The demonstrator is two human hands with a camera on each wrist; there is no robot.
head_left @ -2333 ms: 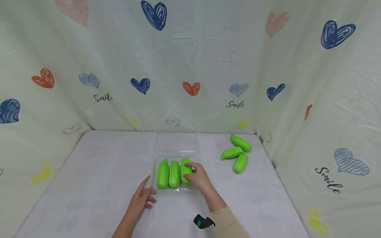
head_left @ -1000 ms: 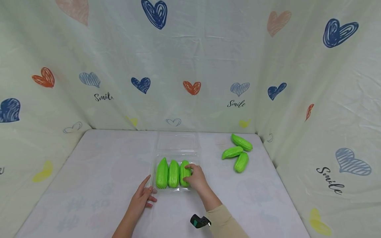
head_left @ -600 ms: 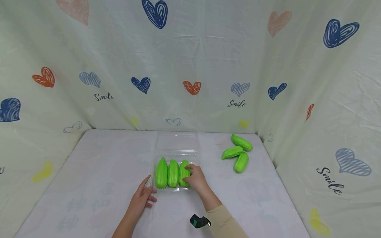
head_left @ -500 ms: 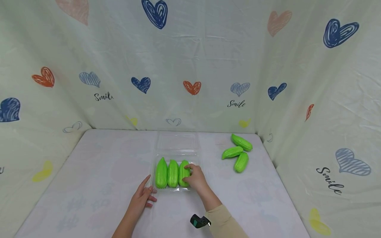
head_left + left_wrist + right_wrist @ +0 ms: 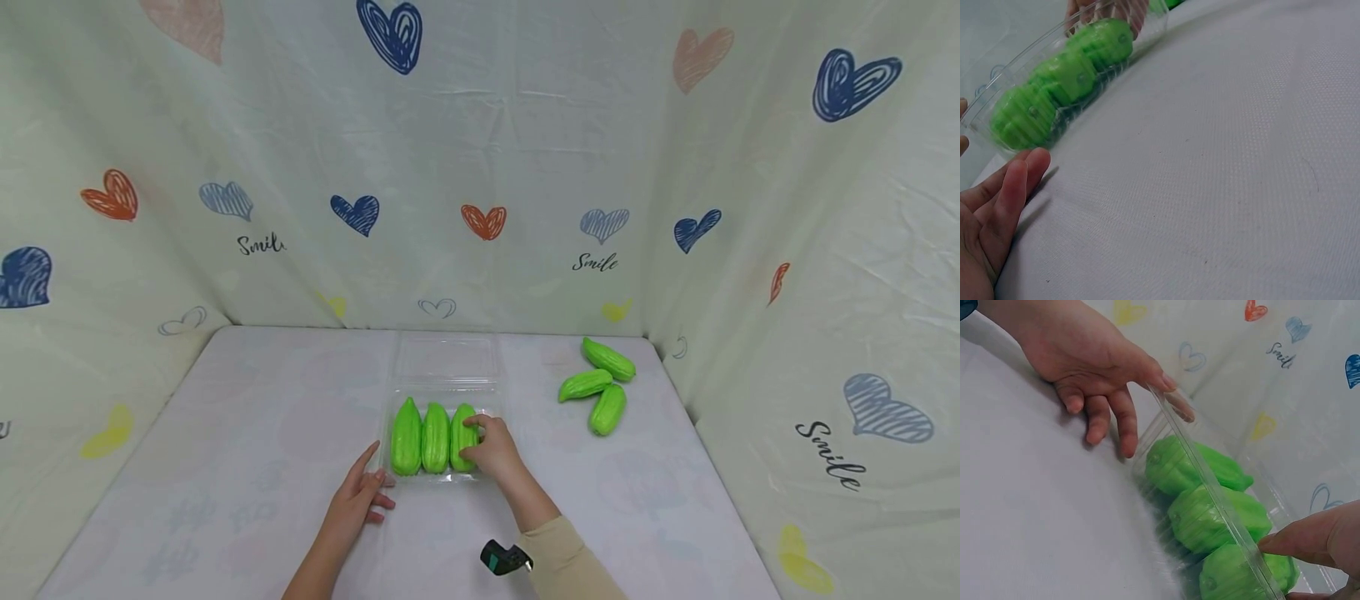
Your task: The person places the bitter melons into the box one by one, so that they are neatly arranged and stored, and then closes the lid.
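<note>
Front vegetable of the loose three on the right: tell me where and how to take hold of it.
Best taken across the middle of the front vegetable, one long side each, coming from above and the front. It lies lengthwise with both long sides free, while its far end sits close to the left vegetable and back vegetable.

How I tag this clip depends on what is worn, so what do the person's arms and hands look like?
The left hand and right hand are ungloved. A plain beige sleeve stops short of the right wrist; the left forearm looks bare in the head view. Beside the sleeve juts a small black device with a green patch, probably a worn camera.
</note>
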